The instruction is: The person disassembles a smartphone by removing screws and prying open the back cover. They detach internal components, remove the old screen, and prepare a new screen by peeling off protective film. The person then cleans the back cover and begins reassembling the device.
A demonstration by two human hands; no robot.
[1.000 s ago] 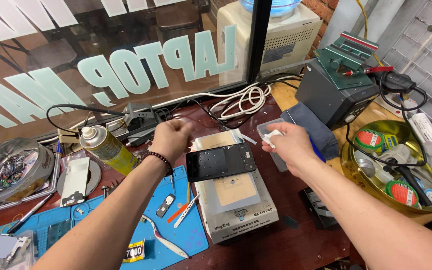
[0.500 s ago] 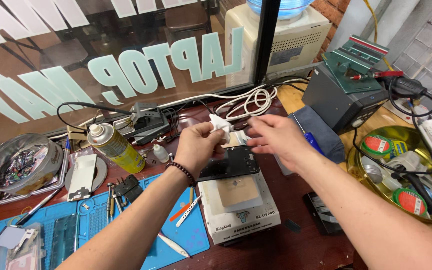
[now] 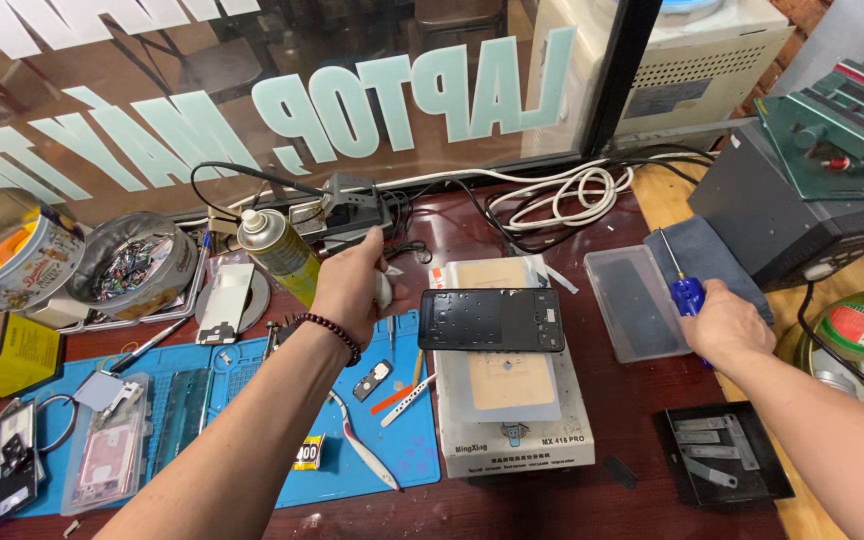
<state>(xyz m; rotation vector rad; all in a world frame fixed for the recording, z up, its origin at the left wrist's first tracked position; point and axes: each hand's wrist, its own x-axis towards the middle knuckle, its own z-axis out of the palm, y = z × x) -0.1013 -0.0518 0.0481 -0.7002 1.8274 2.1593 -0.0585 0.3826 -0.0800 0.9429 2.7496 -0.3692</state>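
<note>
The left hand (image 3: 352, 285) is raised above the worktop (image 3: 612, 500), its fingers clenched on a small wad of white tissue (image 3: 383, 290) that shows at the thumb side; a dark beaded bracelet (image 3: 332, 332) sits on the wrist. Just behind it stands a yellow-green spray can (image 3: 278, 255), tilted slightly. The right hand (image 3: 727, 325) rests near the far right of the worktop, fingers grasping the blue handle of a thin screwdriver (image 3: 682, 285) whose metal shaft points up and away, over the corner of a clear plastic tray (image 3: 637, 305). Between the hands lies a black phone frame (image 3: 492, 320), flat and crosswise on the upper part of a white heating plate unit (image 3: 512, 400). A blue work mat (image 3: 292, 440) to the left carries tweezers (image 3: 362, 450), small parts and a clear parts case (image 3: 107, 455). A black tray (image 3: 722, 465) of metal blades sits in front of the right forearm.
</note>
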